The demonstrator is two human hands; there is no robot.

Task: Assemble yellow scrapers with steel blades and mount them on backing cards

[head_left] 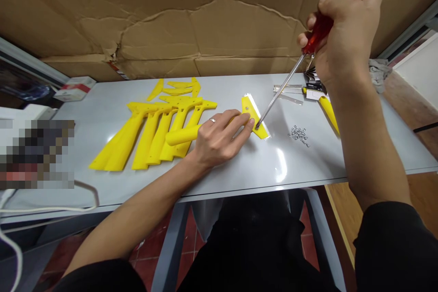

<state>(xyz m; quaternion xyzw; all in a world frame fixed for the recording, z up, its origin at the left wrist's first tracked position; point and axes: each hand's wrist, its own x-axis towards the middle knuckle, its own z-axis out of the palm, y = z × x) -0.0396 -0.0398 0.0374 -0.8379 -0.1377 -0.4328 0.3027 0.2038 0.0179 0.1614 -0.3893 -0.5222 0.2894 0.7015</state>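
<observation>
My left hand point(222, 137) is closed around a yellow scraper point(183, 135) and presses it to the table. Its handle points left; its wide yellow head point(251, 112) lies to the right of my fingers, with a metal blade along the far edge. One screw shows in the head. Raised at the upper right, my right hand point(349, 27) grips the red handle of a screwdriver point(284, 84). The shaft slants down left, and its tip meets the head near my left fingertips. A small pile of screws point(299, 133) lies to the right of the scraper.
Several yellow scraper handles point(119, 141) lie at the left, with loose yellow head plates point(179, 86) behind them. Metal blades point(289, 93) and another yellow-handled scraper point(328, 112) are at the right. A cardboard wall point(191, 32) closes off the back; a white cable point(51, 210) runs at left.
</observation>
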